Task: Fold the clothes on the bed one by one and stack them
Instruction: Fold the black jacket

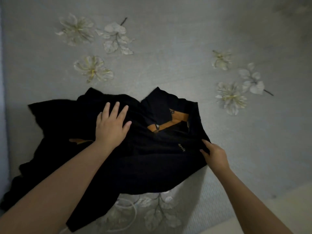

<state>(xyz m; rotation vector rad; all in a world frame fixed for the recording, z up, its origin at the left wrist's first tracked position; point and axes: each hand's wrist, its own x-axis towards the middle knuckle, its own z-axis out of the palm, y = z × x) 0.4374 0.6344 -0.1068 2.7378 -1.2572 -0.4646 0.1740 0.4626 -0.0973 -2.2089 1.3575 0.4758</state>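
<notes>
Pressing down with your left hand (pixel 112 125), fingers (pixel 116 108) straight and spread, released, flat on the black polo shirt (pixel 152 159) left of its collar. Your right hand (pixel 215 155) sits at the shirt's 3 o'clock edge, fingers curled, pinching the fabric by the shoulder seam. Shirt lies rumpled on the bed (pixel 168 48), in the lower middle of view, collar (pixel 168 119) toward 12 o'clock, orange lining showing inside the open neck, small pale lettering on the chest near your right hand. More black cloth (pixel 55 125) is bunched out toward 9 o'clock under your left forearm; can't tell if it's the same garment. Bedsheet is grey with pale flower prints (pixel 76 29) at 11 and 2 o'clock. A thin white cord (pixel 131 208) lies at 6 o'clock, partly under the shirt hem.
</notes>
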